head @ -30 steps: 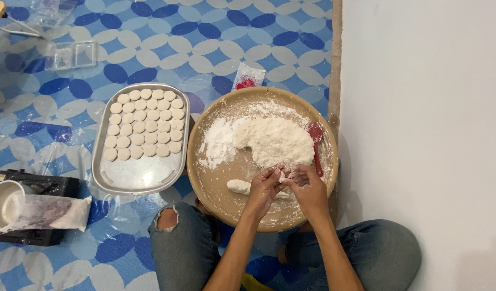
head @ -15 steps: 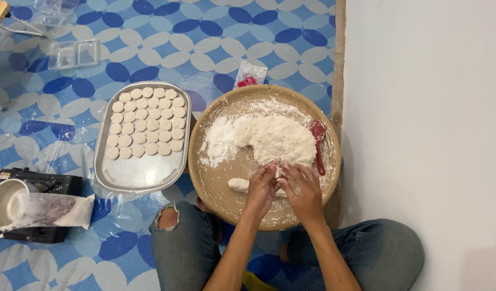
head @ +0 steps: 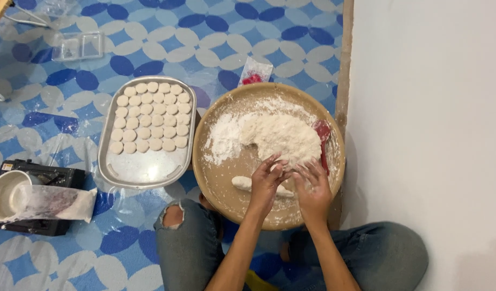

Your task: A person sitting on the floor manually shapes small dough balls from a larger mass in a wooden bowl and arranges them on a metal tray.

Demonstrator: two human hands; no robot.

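A round wooden tray point(head: 215, 186) sits on the floor between my knees, holding a pile of white floury dough point(head: 277, 134) and a rolled dough log point(head: 242, 183). My left hand point(head: 267, 180) rests over the log's right end, fingers bent, at the pile's near edge. My right hand point(head: 313, 186) is beside it with fingers spread, touching the floured tray. A small piece of dough seems pinched between the two hands, though I cannot see it clearly. A red scraper point(head: 323, 134) lies at the tray's right rim.
A metal tray point(head: 143, 170) with several rows of flat round dough discs point(head: 148, 118) lies to the left. A black scale with a bowl and a plastic bag point(head: 35, 202) is at the lower left. A white wall point(head: 425, 108) is on the right; a small packet point(head: 253, 73) lies behind the wooden tray.
Both hands have shifted a little up toward the dough pile, and the fingers have loosened from a close pinch. The log and the trays have stayed put.
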